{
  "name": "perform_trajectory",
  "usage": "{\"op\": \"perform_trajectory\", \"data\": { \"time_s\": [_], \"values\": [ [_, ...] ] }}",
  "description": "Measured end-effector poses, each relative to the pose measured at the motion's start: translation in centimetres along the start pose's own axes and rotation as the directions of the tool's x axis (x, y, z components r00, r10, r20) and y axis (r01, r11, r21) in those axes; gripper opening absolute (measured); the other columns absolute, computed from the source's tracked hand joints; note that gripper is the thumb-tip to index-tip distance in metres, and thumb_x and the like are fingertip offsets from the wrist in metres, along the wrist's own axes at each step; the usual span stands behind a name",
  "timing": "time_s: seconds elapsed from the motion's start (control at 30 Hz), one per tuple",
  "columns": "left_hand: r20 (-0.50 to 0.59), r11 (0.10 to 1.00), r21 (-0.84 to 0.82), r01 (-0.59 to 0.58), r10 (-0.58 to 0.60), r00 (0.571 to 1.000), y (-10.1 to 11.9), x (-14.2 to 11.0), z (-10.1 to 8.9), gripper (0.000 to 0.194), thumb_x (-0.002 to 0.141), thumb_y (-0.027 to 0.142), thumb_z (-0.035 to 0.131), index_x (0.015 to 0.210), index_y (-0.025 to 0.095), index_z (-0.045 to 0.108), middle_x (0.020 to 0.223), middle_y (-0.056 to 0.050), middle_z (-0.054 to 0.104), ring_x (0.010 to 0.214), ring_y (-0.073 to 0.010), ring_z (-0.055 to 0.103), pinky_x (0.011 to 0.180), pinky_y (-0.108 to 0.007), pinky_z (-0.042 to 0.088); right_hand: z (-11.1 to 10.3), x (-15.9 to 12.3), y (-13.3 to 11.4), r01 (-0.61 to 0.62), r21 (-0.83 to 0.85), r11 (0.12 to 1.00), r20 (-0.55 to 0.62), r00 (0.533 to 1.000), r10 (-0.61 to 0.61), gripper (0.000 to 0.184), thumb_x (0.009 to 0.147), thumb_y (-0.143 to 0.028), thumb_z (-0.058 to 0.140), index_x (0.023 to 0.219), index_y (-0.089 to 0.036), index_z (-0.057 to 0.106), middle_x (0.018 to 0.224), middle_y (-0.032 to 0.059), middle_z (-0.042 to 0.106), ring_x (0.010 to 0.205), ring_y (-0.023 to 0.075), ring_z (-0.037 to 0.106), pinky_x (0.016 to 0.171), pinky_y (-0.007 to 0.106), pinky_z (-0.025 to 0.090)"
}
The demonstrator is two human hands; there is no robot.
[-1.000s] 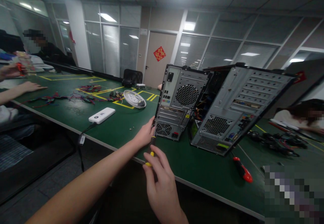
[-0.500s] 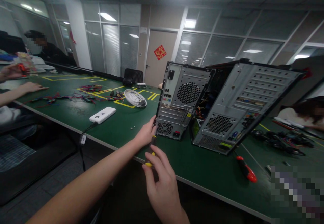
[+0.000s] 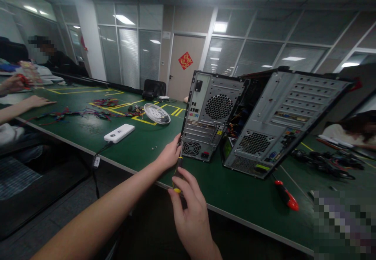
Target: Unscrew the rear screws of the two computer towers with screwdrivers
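Note:
My left hand (image 3: 169,155) rests against the lower left rear corner of a grey computer tower (image 3: 210,115), fingers curled around the tip end of a screwdriver. My right hand (image 3: 190,209) pinches the black and yellow screwdriver handle (image 3: 177,175), which points up at that corner of the case. A second open tower (image 3: 282,119) leans beside the first, to its right. Both stand on the green table (image 3: 138,146).
A red-handled screwdriver (image 3: 284,195) lies right of the towers. A white box with a cable (image 3: 119,133), a round white fan (image 3: 156,114), small screws (image 3: 153,148) and tangled wires (image 3: 85,113) lie to the left. Other people sit at the far left and far right.
The view has shifted slightly. My right hand's fingers have turned a little on the screwdriver handle; my left hand stays at the case corner.

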State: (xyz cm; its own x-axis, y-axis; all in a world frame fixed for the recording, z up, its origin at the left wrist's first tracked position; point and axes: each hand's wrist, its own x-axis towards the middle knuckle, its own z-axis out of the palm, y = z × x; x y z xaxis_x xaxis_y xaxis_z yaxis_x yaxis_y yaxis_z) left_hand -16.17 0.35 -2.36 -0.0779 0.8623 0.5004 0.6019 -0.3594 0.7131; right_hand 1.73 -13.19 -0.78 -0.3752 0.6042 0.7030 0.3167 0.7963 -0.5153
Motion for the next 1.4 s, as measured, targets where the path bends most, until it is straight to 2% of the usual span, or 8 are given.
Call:
{"op": "perform_trajectory", "data": {
  "time_s": [0.2, 0.4, 0.73, 1.2, 1.4],
  "values": [
    [-0.008, 1.000, 0.000, -0.006, 0.006, 1.000, 0.21, -0.03, 0.00, 0.060, 0.098, 0.024, 0.047, 0.156, 0.015, 0.035, 0.119, -0.015, 0.072, 0.102, -0.0233, 0.071, 0.101, -0.042, 0.051, -0.16, 0.01, 0.01, -0.001, -0.003, 1.000, -0.013, 1.000, 0.001, 0.029, 0.098, -0.015, 0.057, 0.121, -0.024, 0.073, 0.140, 0.0126, 0.062, 0.127, 0.0242, 0.063, 0.105, 0.038, 0.055],
    [0.001, 1.000, -0.004, 0.006, -0.006, 1.000, 0.29, -0.04, -0.01, 0.060, 0.098, 0.023, 0.046, 0.156, 0.014, 0.034, 0.118, -0.016, 0.073, 0.102, -0.0230, 0.070, 0.103, -0.043, 0.050, -0.28, 0.01, -0.21, -0.023, 0.035, 0.999, -0.007, 1.000, 0.023, 0.034, 0.096, -0.014, 0.056, 0.126, -0.022, 0.071, 0.145, 0.0140, 0.059, 0.130, 0.0260, 0.061, 0.106, 0.041, 0.056],
    [-0.008, 1.000, -0.005, -0.002, 0.002, 1.000, 0.20, -0.04, 0.00, 0.060, 0.097, 0.024, 0.046, 0.156, 0.016, 0.034, 0.126, -0.016, 0.071, 0.106, -0.0237, 0.070, 0.104, -0.044, 0.050, -0.33, 0.02, -0.52, -0.023, 0.037, 0.999, -0.013, 1.000, 0.023, 0.036, 0.098, -0.013, 0.054, 0.128, -0.023, 0.071, 0.144, 0.0132, 0.061, 0.125, 0.0250, 0.066, 0.106, 0.040, 0.057],
    [-0.019, 1.000, 0.008, -0.003, 0.003, 1.000, -0.09, 0.00, 0.19, 0.060, 0.098, 0.025, 0.046, 0.156, 0.016, 0.034, 0.129, -0.017, 0.070, 0.114, -0.0251, 0.069, 0.105, -0.045, 0.049, -0.25, 0.01, -0.22, -0.014, -0.002, 1.000, -0.056, 0.998, 0.014, 0.029, 0.096, -0.014, 0.059, 0.122, -0.023, 0.069, 0.136, 0.0118, 0.066, 0.126, 0.0249, 0.065, 0.104, 0.040, 0.057],
    [-0.003, 1.000, 0.011, 0.011, -0.011, 1.000, 0.00, 0.04, 0.13, 0.061, 0.098, 0.024, 0.046, 0.156, 0.015, 0.034, 0.123, -0.017, 0.072, 0.106, -0.0245, 0.071, 0.103, -0.045, 0.050, -0.07, 0.08, -0.12, -0.022, 0.018, 1.000, -0.040, 0.999, 0.022, 0.024, 0.096, -0.015, 0.060, 0.117, -0.022, 0.066, 0.136, 0.0139, 0.066, 0.125, 0.0257, 0.065, 0.102, 0.040, 0.058]
  ]
}}
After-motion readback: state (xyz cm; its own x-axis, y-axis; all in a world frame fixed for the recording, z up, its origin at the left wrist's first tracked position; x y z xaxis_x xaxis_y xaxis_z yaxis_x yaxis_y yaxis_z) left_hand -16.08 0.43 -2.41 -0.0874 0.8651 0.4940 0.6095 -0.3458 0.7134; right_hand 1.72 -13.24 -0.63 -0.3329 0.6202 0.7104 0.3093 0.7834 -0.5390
